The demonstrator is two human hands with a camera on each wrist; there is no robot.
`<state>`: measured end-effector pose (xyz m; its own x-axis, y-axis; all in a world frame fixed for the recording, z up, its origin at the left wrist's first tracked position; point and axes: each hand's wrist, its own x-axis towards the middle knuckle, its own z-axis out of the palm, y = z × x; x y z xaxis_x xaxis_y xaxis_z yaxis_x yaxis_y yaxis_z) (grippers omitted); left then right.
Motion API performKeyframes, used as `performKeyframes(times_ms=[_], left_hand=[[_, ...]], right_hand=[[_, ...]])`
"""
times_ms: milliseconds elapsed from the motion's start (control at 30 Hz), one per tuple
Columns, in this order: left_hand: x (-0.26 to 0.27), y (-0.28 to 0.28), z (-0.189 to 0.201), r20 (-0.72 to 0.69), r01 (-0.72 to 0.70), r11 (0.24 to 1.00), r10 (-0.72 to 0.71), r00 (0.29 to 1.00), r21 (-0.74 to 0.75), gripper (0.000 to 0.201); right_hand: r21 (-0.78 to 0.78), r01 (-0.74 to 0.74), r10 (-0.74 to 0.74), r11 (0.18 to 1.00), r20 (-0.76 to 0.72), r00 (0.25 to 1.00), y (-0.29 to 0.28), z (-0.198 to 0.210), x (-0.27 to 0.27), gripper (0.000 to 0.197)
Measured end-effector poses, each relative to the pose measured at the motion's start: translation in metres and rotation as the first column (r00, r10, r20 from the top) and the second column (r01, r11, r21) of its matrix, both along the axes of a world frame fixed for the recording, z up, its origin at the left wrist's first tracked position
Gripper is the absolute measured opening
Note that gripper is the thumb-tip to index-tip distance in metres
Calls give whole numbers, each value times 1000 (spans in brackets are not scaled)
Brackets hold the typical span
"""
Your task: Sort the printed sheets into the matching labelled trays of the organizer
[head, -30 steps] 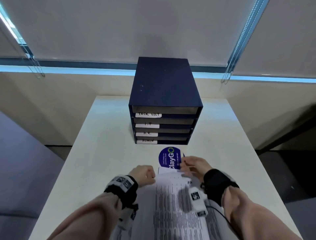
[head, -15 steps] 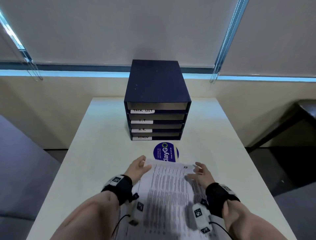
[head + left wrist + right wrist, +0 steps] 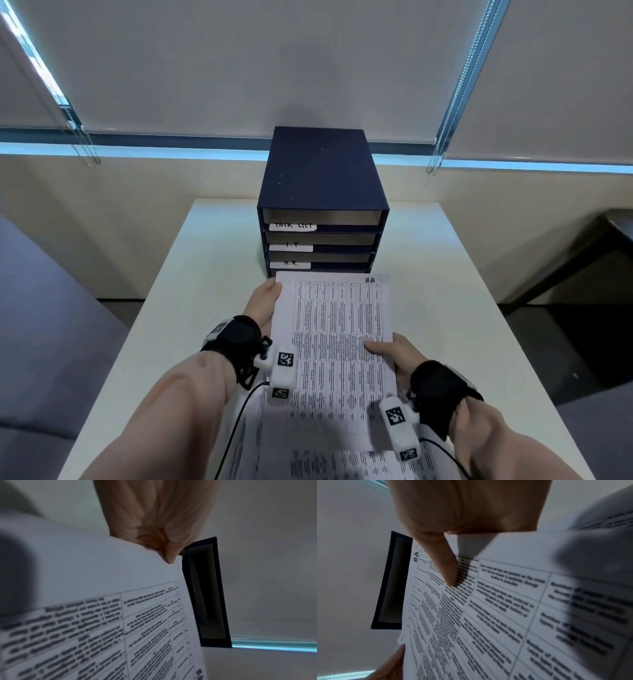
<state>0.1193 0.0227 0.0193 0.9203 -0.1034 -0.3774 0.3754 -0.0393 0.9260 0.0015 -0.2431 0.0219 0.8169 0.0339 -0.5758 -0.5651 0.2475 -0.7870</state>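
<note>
Now the printed sheet (image 3: pixel 337 329) is lifted off the pile, held in both hands before the organizer (image 3: pixel 322 202).

Half a second ago it lay on the pile (image 3: pixel 342 462) under flat fingers; now the left hand (image 3: pixel 263 303) pinches its edge at 9 o'clock, the right hand (image 3: pixel 394 353) grips it at 4 o'clock with the thumb on top; its far edge covers the lowest tray and the blue sticker; "HR" is written at its 1 o'clock corner; the table (image 3: pixel 191 291) carries all.

A printed sheet (image 3: pixel 337 346) marked "HR" is raised before the dark blue organizer (image 3: pixel 322 202), whose trays read TASK LIST, I.T, H.R.; more sheets (image 3: pixel 329 466) lie beneath.
</note>
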Motion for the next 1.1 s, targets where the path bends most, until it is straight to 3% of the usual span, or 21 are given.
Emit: performKeyframes(times_ms=[67, 133, 200, 267, 367, 433, 567, 733, 833, 900, 1000, 1100], left_hand=[[-5, -2, 5, 5, 13, 1000, -13, 1000, 5, 30], [-9, -4, 10, 15, 11, 1000, -11, 1000, 30, 25], [-7, -3, 7, 9, 7, 1000, -7, 1000, 27, 24], [-3, -2, 9, -11, -8, 999, 8, 1000, 40, 27], [11, 4, 11, -64, -83, 995, 86, 994, 53, 42], [18, 7, 6, -135, -116, 992, 122, 983, 50, 41], [-6, 0, 13, -281, 39, 999, -34, 959, 13, 40], [-31, 0, 18, -336, 110, 990, -133, 932, -89, 18], [-28, 4, 13, -346, 168, 982, -188, 919, -85, 32], [-20, 4, 10, -322, 169, 984, -180, 929, -60, 30], [-10, -4, 9, -270, 95, 994, -104, 957, -47, 27], [-6, -12, -2, -259, 10, 1000, -8, 966, 4, 25]], right_hand=[[-7, 27, -27, 1000, -8, 1000, 1, 4, 0, 105], [-22, 49, -49, 999, 2, 999, 3, 17, -4, 80], [-15, 27, -27, 1000, 0, 1000, 12, 39, -9, 68], [27, -22, 22, 999, 11, 1000, 8, 19, -2, 65], [29, -12, 12, 1000, 2, 1000, 7, 4, -6, 91], [29, -2, 3, 1000, -45, 999, 6, -8, -11, 83], [-35, -26, 22, 999, -120, 993, -1, -25, -7, 65], [-173, -11, -10, 985, -122, 992, -9, -18, 55, 71], [-198, -37, 14, 979, -119, 993, -8, 3, 102, 50], [-234, -83, 68, 969, -72, 995, -4, 20, 129, 37], [-276, -83, 77, 958, -35, 996, -6, 14, 146, 59], [-163, -166, 146, 973, -125, 981, -18, -14, 126, 94]])
